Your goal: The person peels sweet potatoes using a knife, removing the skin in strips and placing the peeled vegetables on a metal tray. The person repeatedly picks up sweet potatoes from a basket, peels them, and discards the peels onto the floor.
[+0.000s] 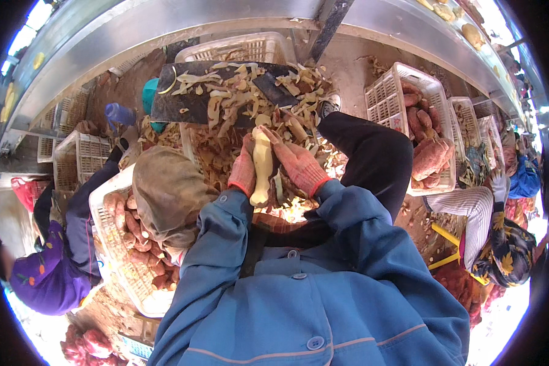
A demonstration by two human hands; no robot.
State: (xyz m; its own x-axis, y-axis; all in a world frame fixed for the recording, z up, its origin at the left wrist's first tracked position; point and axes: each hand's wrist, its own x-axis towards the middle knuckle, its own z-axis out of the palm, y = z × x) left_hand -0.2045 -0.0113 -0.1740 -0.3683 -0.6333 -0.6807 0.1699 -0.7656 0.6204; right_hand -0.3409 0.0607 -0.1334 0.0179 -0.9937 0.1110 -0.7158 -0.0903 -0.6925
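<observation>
My left hand (243, 165), in a reddish knitted glove, presses against the left side of a long, pale peeled root (261, 167). On the root's other side lies my right hand (298, 160) in a matching glove, its fingertips near the root's upper end. The root is held between both hands, its lower end pointing towards my body. Just beyond is a dark board (183, 107) strewn with peelings (222, 103). A dark, flat blade-like piece (274, 89) rests among them. More peelings lie below and around my hands.
A white plastic crate (153, 310) of unpeeled sweet potatoes stands at left, partly under a brown cloth (169, 190). Another such crate (449, 183) stands at right. A metal trough (256, 16) crosses the top. Co-workers sit at both sides, one in a purple top (50, 274).
</observation>
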